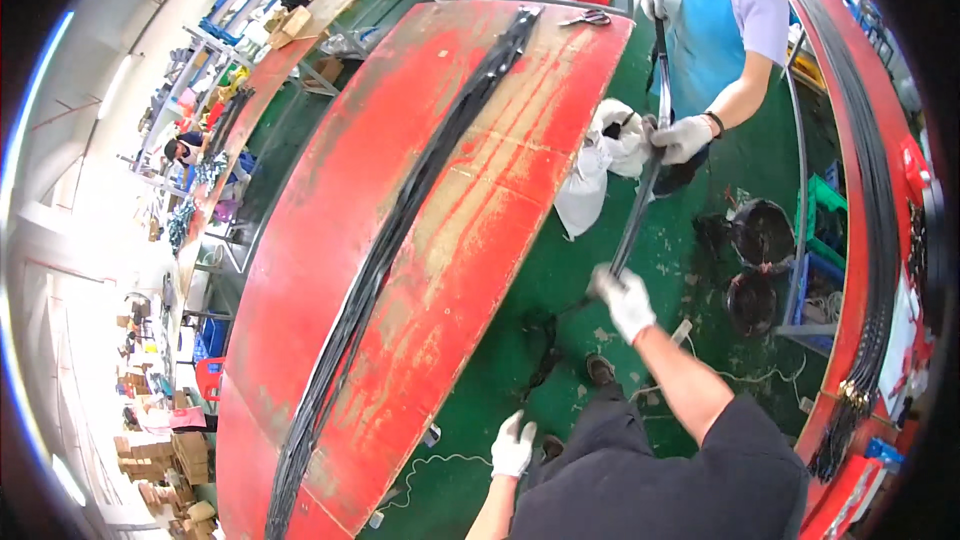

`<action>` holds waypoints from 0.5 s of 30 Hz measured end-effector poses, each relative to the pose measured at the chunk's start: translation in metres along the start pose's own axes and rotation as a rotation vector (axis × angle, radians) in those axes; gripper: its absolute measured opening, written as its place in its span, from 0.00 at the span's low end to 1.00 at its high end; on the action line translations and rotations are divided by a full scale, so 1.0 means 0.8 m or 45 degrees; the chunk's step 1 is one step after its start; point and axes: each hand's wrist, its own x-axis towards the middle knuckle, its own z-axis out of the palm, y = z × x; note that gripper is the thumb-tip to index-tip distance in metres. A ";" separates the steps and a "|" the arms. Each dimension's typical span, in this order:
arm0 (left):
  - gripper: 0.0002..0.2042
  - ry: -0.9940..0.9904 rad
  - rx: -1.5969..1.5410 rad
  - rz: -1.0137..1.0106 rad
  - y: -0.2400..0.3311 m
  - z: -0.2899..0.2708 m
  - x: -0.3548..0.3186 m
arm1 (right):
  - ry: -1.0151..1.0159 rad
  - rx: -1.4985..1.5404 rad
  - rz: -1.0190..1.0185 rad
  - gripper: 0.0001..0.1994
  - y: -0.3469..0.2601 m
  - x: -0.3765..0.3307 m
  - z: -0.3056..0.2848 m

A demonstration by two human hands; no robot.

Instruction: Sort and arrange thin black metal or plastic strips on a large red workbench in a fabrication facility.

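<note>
My right hand (625, 302), in a white glove, is closed around a long bundle of black cables (634, 225) above the floor. From there the bundle runs up to a co-worker's two gloved hands (684, 139), which grip its other part. Its loose dark end (545, 348) hangs down left of my right hand, slightly blurred. My left hand (513, 445), also gloved, is held low beside the red table (300, 230); it holds nothing and its fingers are stretched out. Along that table lies another long black cable bundle (390, 255).
Scissors (588, 18) lie at the table's far end. White sacks (583, 190) stand between the table and the co-worker in a blue apron (703, 30). Dark round tubs (762, 235) sit on the green floor. More cables (870, 170) cover the right-hand bench. A white cord (440, 460) crosses the floor.
</note>
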 end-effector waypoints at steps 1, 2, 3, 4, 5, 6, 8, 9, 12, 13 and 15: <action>0.28 0.013 -0.105 0.088 0.034 0.008 0.026 | -0.053 0.110 0.118 0.14 0.009 -0.034 0.031; 0.30 -0.012 -0.254 0.109 0.065 0.011 0.050 | -0.114 0.278 0.192 0.13 0.009 -0.071 0.059; 0.30 0.070 -0.312 0.278 0.086 0.016 0.070 | -0.287 0.349 0.271 0.13 0.027 -0.093 0.072; 0.28 0.065 -0.345 0.386 0.119 0.010 0.089 | -0.327 0.431 0.375 0.14 0.026 -0.115 0.088; 0.27 -0.158 -0.791 0.285 0.119 0.022 0.116 | -0.331 0.339 0.399 0.14 0.014 -0.127 0.098; 0.26 -0.218 -0.609 0.382 0.177 -0.007 0.109 | -0.312 0.242 0.419 0.15 0.010 -0.133 0.101; 0.24 -0.336 -0.961 0.282 0.173 -0.010 0.106 | -0.314 0.026 0.214 0.19 -0.079 -0.141 0.133; 0.20 -0.212 -0.844 0.412 0.183 -0.019 0.093 | -0.328 0.053 0.195 0.21 -0.094 -0.129 0.139; 0.16 -0.354 -0.661 0.449 0.134 -0.041 0.048 | -0.330 0.347 0.235 0.20 -0.120 -0.082 0.136; 0.18 -0.334 -0.628 0.490 0.125 -0.053 0.028 | -0.423 0.440 0.155 0.19 -0.119 -0.051 0.118; 0.19 -0.395 -0.664 0.289 0.060 -0.074 -0.031 | -0.329 0.503 -0.057 0.14 -0.167 -0.028 0.119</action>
